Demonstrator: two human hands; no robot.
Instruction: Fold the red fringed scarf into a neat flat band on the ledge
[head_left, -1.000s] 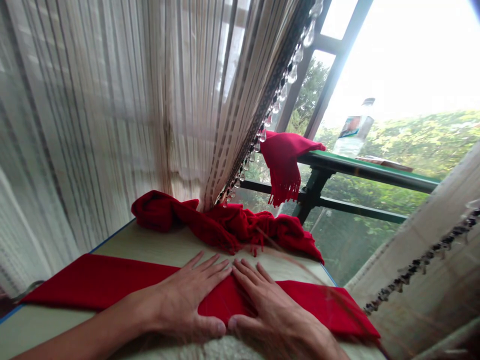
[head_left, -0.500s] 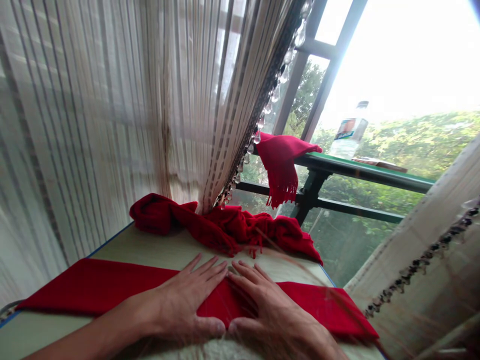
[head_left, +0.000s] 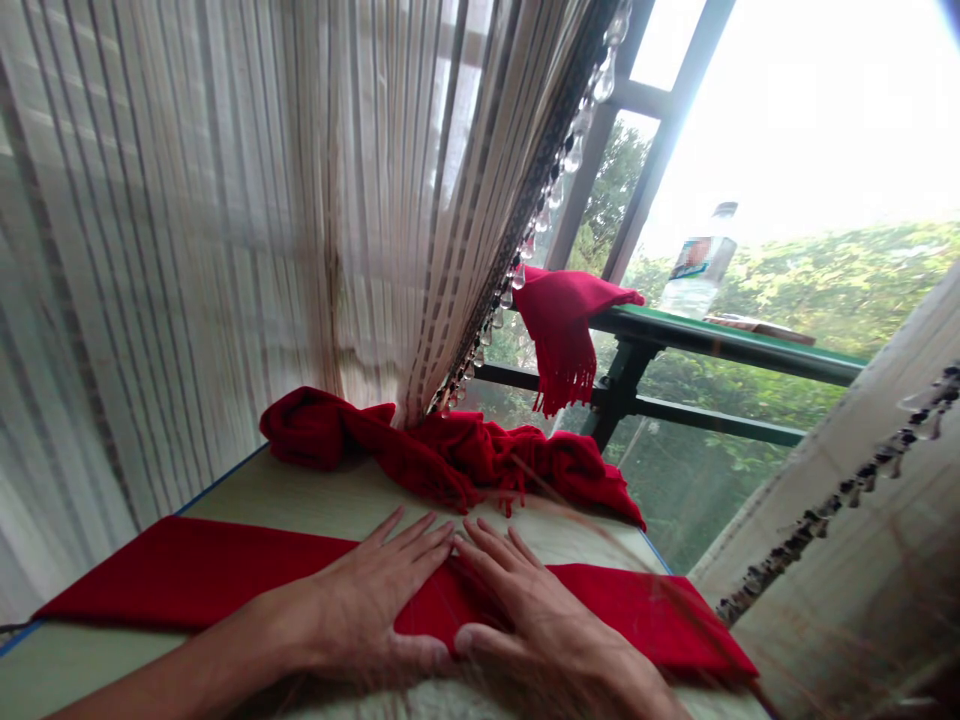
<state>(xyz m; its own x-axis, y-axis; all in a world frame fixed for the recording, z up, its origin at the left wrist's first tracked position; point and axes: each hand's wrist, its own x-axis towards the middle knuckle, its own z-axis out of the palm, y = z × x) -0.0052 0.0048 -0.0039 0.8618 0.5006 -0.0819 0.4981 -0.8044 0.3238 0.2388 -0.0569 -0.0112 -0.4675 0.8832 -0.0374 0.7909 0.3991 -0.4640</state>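
Across the pale table (head_left: 247, 490) lies a flat, folded red scarf (head_left: 225, 565), running from the left edge to the right edge. My left hand (head_left: 367, 600) rests palm down on its middle, fingers stretched out and spread. Beside it, my right hand (head_left: 532, 610) also lies flat on the scarf with the fingers extended. The index fingers of both hands meet or nearly meet, and so do the thumbs. Neither hand grips anything. The part of the scarf under the palms is hidden.
A crumpled heap of red fringed cloth (head_left: 480, 455) lies along the table's far edge. Another red fringed scarf (head_left: 559, 320) hangs over the green railing (head_left: 735, 345). On the railing ledge stands a clear plastic bottle (head_left: 701, 265). Striped sheer curtains (head_left: 262, 220) with bead trim hang left and right.
My right hand has shifted very slightly left on the scarf, while my left hand stays in place. The curtains' bead trims have swayed a little.
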